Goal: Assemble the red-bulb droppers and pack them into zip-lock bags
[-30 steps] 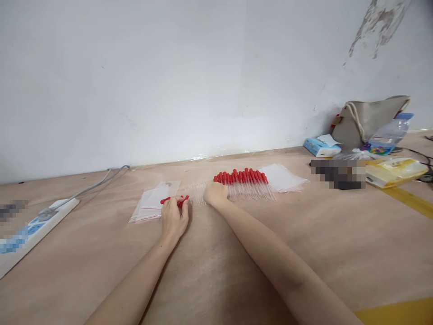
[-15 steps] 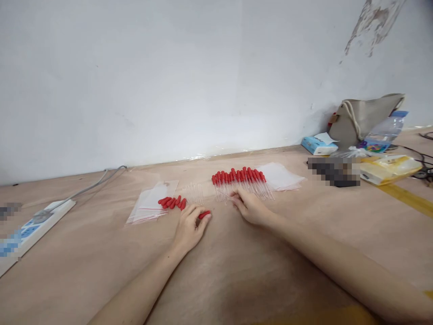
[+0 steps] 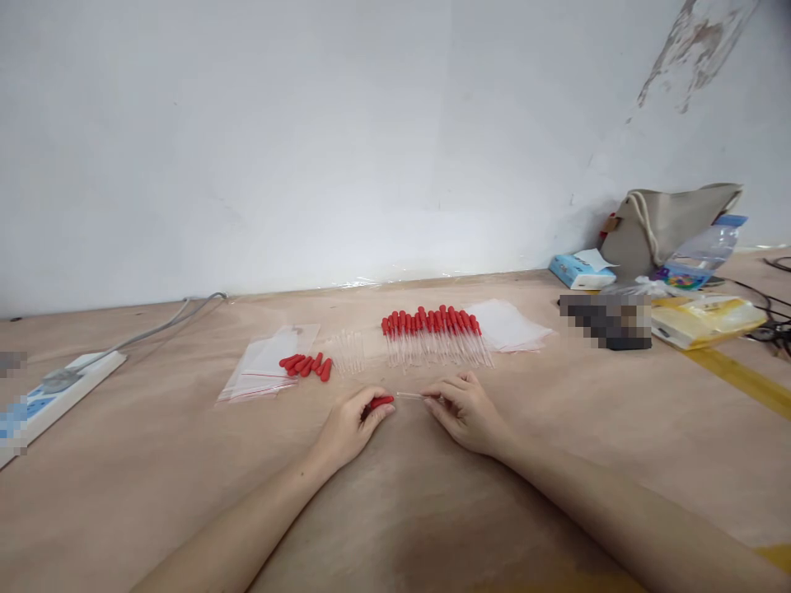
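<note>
My left hand (image 3: pixel 352 422) pinches a red rubber dropper bulb (image 3: pixel 381 401), its end pointing right. Facing it, my right hand (image 3: pixel 465 414) grips a thin clear glass dropper tube (image 3: pixel 409 396). A small gap separates tube and bulb. Beyond my hands lies a row of droppers with red bulbs (image 3: pixel 432 321) fitted on clear tubes. Loose clear tubes (image 3: pixel 348 352) lie to the left of that row. Several loose red bulbs (image 3: pixel 307 365) rest farther left, partly over clear plastic bags (image 3: pixel 256 371).
More clear bags (image 3: pixel 510 323) lie right of the dropper row. A power strip (image 3: pixel 67 399) with a grey cable is at left. At right are a blue tissue pack (image 3: pixel 581 270), a grey bag (image 3: pixel 667 226), a plastic bottle (image 3: pixel 710 251), a yellow-white packet (image 3: pixel 708 315) and a partly blurred-out dark object (image 3: pixel 630 336).
My right hand has drawn the glass tube towards me, away from the dropper row. My left hand has moved slightly nearer with the bulb, so the two pieces now face each other.
</note>
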Action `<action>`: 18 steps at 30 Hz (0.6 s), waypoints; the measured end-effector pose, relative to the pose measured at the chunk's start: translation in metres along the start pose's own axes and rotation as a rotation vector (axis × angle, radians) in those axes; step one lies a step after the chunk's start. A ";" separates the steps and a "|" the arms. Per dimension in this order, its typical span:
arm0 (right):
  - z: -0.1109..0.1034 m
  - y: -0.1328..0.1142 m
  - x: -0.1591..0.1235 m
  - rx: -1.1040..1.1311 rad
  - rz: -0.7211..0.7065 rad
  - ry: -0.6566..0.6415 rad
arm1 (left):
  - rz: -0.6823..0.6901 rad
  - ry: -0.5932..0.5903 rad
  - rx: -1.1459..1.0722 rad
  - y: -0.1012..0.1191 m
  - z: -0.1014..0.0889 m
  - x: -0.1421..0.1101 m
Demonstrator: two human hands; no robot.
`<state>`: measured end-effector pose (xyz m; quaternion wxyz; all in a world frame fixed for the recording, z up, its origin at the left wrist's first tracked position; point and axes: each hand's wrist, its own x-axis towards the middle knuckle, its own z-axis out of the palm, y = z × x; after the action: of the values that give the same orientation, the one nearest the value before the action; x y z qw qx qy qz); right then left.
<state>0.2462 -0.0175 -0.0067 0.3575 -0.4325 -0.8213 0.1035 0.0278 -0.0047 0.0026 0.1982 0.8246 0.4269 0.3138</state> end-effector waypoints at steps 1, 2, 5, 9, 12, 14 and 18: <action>0.000 0.000 0.000 -0.004 -0.005 -0.004 | -0.003 0.004 -0.005 0.001 0.001 0.000; 0.000 0.000 0.001 -0.006 -0.010 -0.009 | -0.009 0.009 -0.013 0.001 0.001 0.000; 0.000 0.000 0.002 0.003 -0.031 -0.026 | -0.039 0.019 -0.050 0.001 0.005 -0.001; 0.001 0.004 0.003 0.016 -0.082 -0.055 | -0.039 0.002 -0.111 -0.001 0.007 -0.002; -0.001 0.008 0.005 -0.029 -0.105 -0.095 | 0.013 -0.061 -0.139 0.001 0.005 -0.003; -0.002 0.010 0.005 -0.066 -0.123 -0.109 | 0.039 -0.105 -0.137 0.004 0.003 -0.003; -0.002 0.009 0.005 -0.150 -0.141 -0.088 | 0.052 -0.151 -0.077 0.005 0.001 -0.001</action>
<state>0.2515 -0.0084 -0.0068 0.2939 -0.3944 -0.8700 0.0354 0.0312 -0.0085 0.0045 0.2531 0.8484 0.3770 0.2720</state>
